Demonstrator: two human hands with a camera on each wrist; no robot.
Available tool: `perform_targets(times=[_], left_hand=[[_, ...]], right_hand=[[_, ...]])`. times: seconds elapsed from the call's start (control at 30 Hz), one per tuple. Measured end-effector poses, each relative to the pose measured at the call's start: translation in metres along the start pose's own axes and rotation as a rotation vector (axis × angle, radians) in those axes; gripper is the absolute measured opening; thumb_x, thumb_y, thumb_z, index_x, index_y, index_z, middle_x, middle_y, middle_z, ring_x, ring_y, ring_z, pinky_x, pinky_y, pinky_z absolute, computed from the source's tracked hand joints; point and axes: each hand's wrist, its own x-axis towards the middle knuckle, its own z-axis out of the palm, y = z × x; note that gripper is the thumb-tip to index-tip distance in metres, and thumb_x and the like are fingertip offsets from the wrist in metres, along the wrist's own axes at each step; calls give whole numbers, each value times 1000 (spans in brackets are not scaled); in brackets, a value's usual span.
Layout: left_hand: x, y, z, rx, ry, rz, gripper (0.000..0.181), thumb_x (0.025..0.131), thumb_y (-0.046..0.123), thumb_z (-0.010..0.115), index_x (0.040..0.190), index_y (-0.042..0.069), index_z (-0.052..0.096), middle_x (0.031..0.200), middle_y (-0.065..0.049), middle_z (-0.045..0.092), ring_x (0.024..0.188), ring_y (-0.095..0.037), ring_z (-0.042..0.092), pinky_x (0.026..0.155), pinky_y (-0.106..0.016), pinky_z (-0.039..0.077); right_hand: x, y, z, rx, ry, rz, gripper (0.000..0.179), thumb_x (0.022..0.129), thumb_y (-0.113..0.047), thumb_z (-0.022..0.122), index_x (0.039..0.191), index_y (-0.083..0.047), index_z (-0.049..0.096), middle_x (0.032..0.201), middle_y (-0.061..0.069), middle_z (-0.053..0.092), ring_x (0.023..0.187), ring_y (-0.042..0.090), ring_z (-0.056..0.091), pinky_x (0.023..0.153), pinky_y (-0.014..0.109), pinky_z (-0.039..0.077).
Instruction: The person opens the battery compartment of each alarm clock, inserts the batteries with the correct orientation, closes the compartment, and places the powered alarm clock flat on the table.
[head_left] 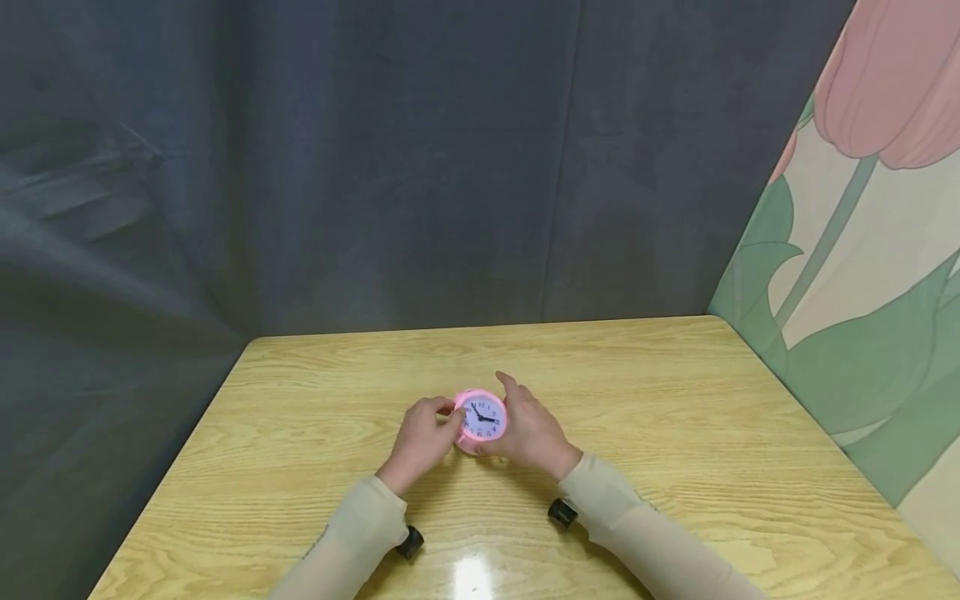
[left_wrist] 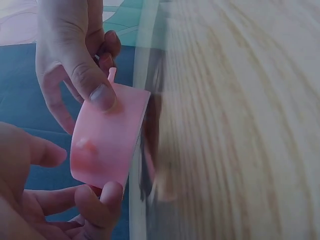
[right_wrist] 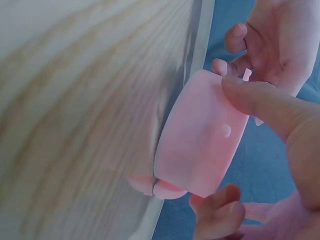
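Note:
A small round pink alarm clock (head_left: pixel 481 417) with a white face and black hands is held just above or on the wooden table, its dial facing up toward the head camera. My left hand (head_left: pixel 423 435) pinches its left side, thumb over the rim. From the right, my right hand (head_left: pixel 534 432) grips the opposite side, with one finger raised away from it. The left wrist view shows the clock's deep pink body (left_wrist: pixel 107 135) between both hands. A small round knob sits on the pink casing (right_wrist: pixel 200 125) in the right wrist view.
The wooden table (head_left: pixel 315 392) runs back to a dark curtain (head_left: pixel 420 167). At the right stands a wall panel (head_left: pixel 885 275) painted with tulips. Black wrist devices (head_left: pixel 410 543) hang under both sleeves near the tabletop.

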Motion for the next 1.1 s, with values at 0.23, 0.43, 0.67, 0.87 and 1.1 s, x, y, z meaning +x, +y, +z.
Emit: perform_targets(times=[0.23,0.43,0.67,0.87,1.1], left_hand=[[1,-3,2,30,19,6,32,99,23,56,107,-2,73,105,-13,69,103,-28,62,90,-47,51],[1,-8,4,14,-12,7,31,101,21,52,88,3,74,76,-6,66,67,-17,57,63,-33,50],[0,-9,4,-4,-41,-26,32,102,22,50,85,4,72,62,-2,56,55,-15,51,53,-30,45],[0,-8,5,34,-33,-40,31,101,24,51,91,4,74,72,-2,61,67,-16,54,63,-32,48],[-2,-6,2,143,23,-32,34,101,30,51,110,4,70,97,-7,67,87,-22,62,76,-40,53]], right_hand=[[-1,1,4,-19,14,-4,121,60,-40,96,153,-3,30,123,19,58,99,27,63,83,47,57],[-2,-2,5,-12,1,16,123,60,-40,96,154,-4,27,123,19,56,100,29,63,85,48,56],[-3,-3,6,-5,-16,26,123,61,-38,96,155,-5,24,123,20,53,99,30,62,85,48,56],[-5,-1,7,-18,-23,16,120,63,-36,95,155,-4,25,122,20,52,98,30,62,83,47,57],[-10,2,-1,39,-96,47,119,69,-40,92,157,-4,21,129,24,47,103,30,61,89,51,55]])
